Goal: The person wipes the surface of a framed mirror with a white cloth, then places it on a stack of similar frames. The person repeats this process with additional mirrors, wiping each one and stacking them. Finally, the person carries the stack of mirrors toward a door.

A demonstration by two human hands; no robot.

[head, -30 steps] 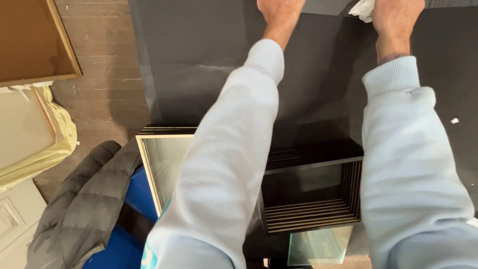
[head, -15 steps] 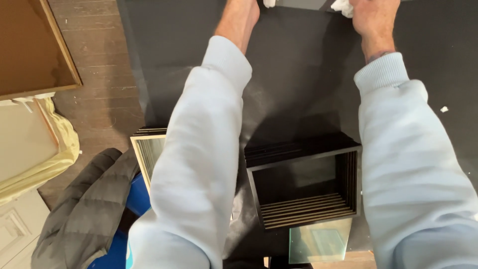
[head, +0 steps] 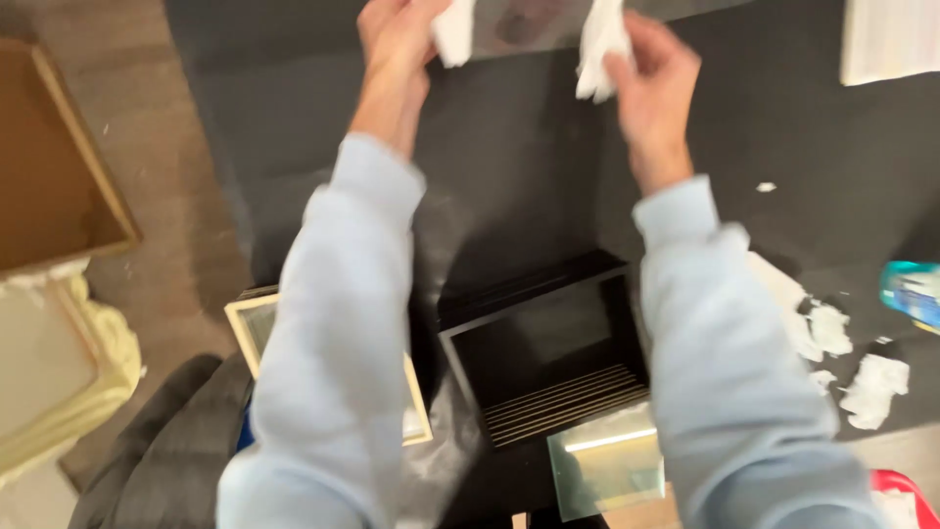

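Left hand: the left hand pinches a white tissue against the left edge of a clear glass pane, near top of view.
Right hand: the right hand grips a 2nd white tissue on the pane's right edge; fingers closed on it.
Pane: held up between both hands over the black table; top part cut off by the picture edge, blurred.
Edges & room: table's left edge runs beside wood floor; open black surface under the hands.
Near the body: a stack of black frames, a light wood frame w/ most part hidden by the left sleeve, a small glass sheet.
Right side: torn white paper bits, a teal object cut off & blurred.
Left side: brown board, yellow foam, grey jacket.
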